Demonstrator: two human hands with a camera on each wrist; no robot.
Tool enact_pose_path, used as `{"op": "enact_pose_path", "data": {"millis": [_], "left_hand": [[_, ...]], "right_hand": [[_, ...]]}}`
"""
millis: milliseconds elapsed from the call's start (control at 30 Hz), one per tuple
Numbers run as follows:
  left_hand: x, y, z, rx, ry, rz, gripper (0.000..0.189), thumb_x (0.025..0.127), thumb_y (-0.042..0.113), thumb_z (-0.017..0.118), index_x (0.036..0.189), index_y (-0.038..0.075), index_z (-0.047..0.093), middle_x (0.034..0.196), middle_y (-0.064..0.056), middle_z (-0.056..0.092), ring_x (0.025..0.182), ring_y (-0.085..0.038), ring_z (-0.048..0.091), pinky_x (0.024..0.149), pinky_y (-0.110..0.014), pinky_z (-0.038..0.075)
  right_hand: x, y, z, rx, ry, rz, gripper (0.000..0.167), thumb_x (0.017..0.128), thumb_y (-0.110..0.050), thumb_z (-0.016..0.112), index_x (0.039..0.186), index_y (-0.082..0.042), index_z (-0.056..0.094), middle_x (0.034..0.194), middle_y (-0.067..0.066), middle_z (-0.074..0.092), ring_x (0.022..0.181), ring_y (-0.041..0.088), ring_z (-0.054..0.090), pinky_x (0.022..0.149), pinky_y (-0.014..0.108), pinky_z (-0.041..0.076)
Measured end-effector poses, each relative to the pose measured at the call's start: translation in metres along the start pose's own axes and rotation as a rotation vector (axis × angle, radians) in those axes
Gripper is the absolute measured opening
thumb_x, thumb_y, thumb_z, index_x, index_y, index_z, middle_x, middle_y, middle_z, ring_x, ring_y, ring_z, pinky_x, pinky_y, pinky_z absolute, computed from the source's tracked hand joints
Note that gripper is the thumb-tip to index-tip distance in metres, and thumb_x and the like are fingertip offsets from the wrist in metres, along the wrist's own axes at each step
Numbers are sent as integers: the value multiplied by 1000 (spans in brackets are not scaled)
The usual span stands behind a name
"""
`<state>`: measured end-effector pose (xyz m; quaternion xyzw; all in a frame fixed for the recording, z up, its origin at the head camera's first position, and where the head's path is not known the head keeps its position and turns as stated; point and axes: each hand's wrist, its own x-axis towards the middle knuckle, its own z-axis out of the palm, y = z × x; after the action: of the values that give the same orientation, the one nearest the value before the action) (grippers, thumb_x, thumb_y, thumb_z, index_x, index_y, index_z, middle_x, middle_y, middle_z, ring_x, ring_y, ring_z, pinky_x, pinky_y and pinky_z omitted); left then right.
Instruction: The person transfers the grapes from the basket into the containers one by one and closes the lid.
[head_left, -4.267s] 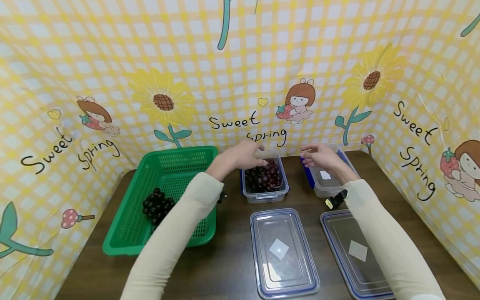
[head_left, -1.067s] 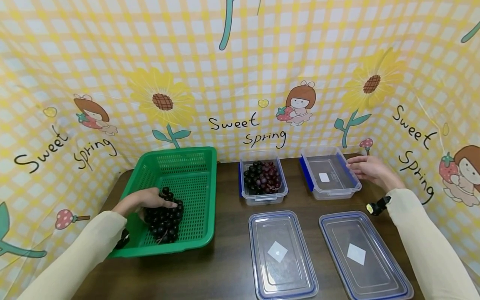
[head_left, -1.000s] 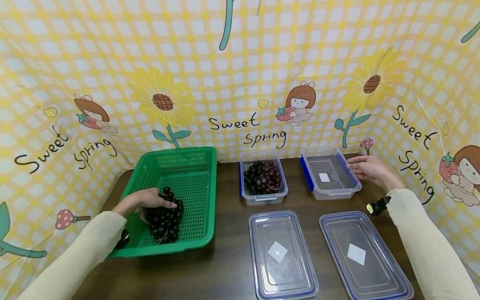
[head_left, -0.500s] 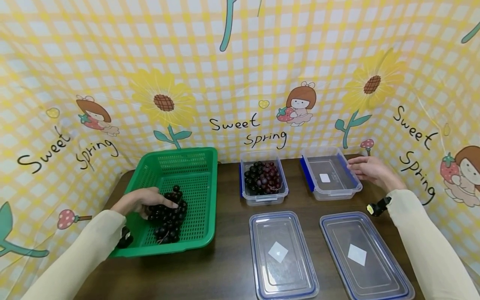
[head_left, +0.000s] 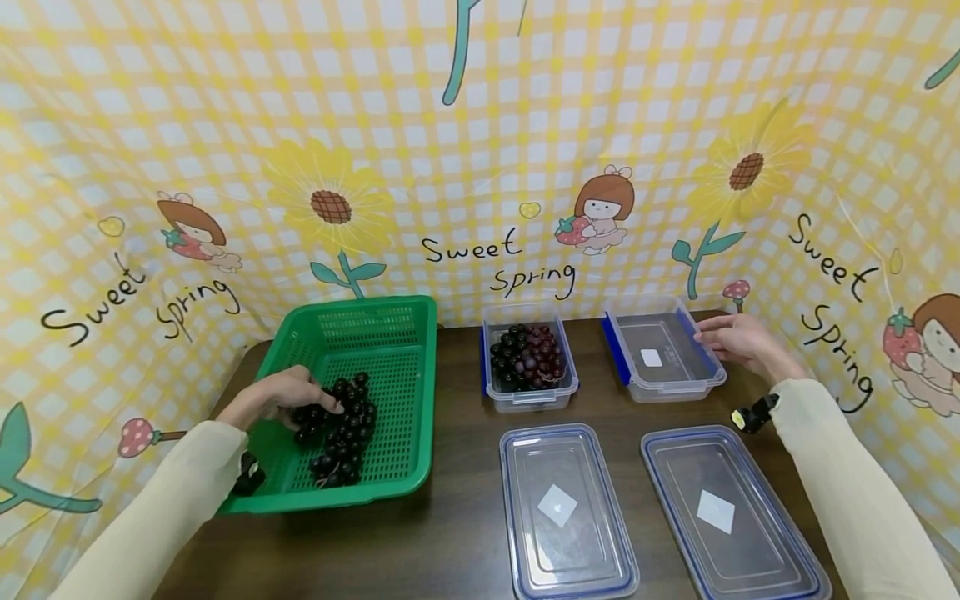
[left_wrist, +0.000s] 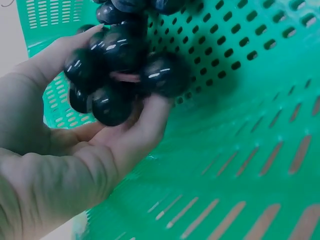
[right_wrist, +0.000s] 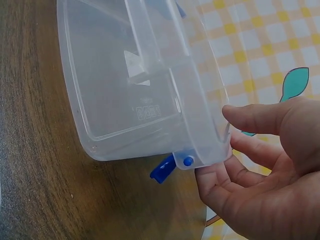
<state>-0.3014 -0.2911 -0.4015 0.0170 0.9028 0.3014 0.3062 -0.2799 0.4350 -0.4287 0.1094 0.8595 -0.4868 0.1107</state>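
Observation:
In the head view my left hand [head_left: 288,393] reaches into a green plastic basket [head_left: 429,392] and grips a bunch of dark grapes [head_left: 352,437]. The left wrist view shows thumb and fingers curled round several glossy dark grapes [left_wrist: 112,105], with a bit of stem between them. My right hand [head_left: 738,340] is at the right side of a clear food container [head_left: 675,386] with blue clips. Its thumb [right_wrist: 250,117] and fingers pinch the container's edge beside a hanging blue clip [right_wrist: 164,169], in the right wrist view. Only a white label shows inside this container.
A second clear container [head_left: 528,402] holding black and reddish grapes [head_left: 528,357] stands between the basket and the first one. Two clear lids [head_left: 570,558] [head_left: 750,550] lie on the brown table [head_left: 457,500] in front. A checked cloth [head_left: 450,167] hangs behind and at both sides.
My left hand went from above the grape-filled container into the basket and took hold of grapes, which shifted slightly right. My right hand moved right, to the other container's outer side, and stayed there.

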Motion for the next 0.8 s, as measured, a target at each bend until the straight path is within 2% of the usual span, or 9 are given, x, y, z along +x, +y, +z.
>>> {"op": "enact_pose_path", "data": {"millis": [67, 133, 233, 333, 400, 467, 567, 667, 800], "left_hand": [[1, 0, 0, -14, -6, 11, 50, 94, 27, 78, 65, 18, 38, 66, 1, 39, 49, -9, 27, 67, -39, 64], [4, -1, 2, -15, -12, 7, 56, 94, 24, 77, 61, 22, 32, 56, 9, 22, 45, -6, 19, 62, -37, 61], [6, -1, 4, 7, -29, 21, 39, 96, 22, 75, 69, 18, 47, 59, 12, 33, 47, -7, 20, 58, -35, 58], [10, 1, 8, 51, -36, 4, 36, 97, 22, 74, 78, 13, 44, 64, 8, 29, 49, -8, 20, 57, -34, 56], [12, 3, 9, 87, -33, 0, 29, 98, 22, 73, 100, -2, 57, 78, -9, 51, 50, -10, 25, 57, -35, 57], [14, 5, 11, 111, -29, -24, 45, 98, 23, 73, 117, -13, 53, 101, -31, 54, 51, -11, 28, 57, -36, 56], [15, 7, 12, 112, -24, -34, 87, 98, 21, 73, 161, -10, 22, 156, -43, 27, 52, -12, 34, 61, -41, 61], [17, 7, 12, 82, -28, -53, 90, 96, 20, 75, 164, -5, 20, 157, -40, 31, 52, -12, 32, 66, -44, 62], [15, 6, 10, 57, -22, -49, 91, 95, 20, 77, 164, -4, 23, 155, -40, 36, 67, -17, 49, 70, -46, 63]], "right_hand": [[0, 0, 0, -9, 0, -3, 59, 105, -20, 64, 151, 11, 44, 92, -19, 68, 85, -4, 64, 76, 20, 58], [0, 0, 0, -14, -1, -6, 58, 106, -20, 63, 151, 11, 44, 95, -17, 69, 86, -3, 64, 77, 20, 58], [0, -1, -1, -33, -7, -1, 58, 106, -21, 62, 152, 10, 44, 103, -11, 69, 90, -1, 62, 79, 19, 57], [1, -3, -2, -56, -19, 10, 58, 106, -21, 61, 153, 9, 43, 112, -5, 69, 95, 3, 61, 80, 20, 57], [2, -4, -2, -64, -28, 12, 58, 106, -20, 61, 154, 8, 43, 113, -4, 69, 96, 5, 61, 80, 20, 56], [3, -4, -3, -64, -36, 13, 58, 106, -19, 61, 154, 8, 43, 108, -6, 68, 96, 6, 60, 79, 21, 56], [4, -4, -4, -53, -44, 16, 58, 106, -17, 60, 154, 8, 41, 97, -12, 66, 91, 6, 59, 76, 22, 56], [4, -2, -4, -38, -47, 19, 58, 106, -16, 59, 155, 8, 40, 90, -15, 64, 85, 4, 58, 74, 22, 55], [4, -1, -4, -32, -43, 11, 58, 106, -16, 60, 155, 8, 40, 91, -15, 62, 85, 3, 57, 74, 22, 54]]}}
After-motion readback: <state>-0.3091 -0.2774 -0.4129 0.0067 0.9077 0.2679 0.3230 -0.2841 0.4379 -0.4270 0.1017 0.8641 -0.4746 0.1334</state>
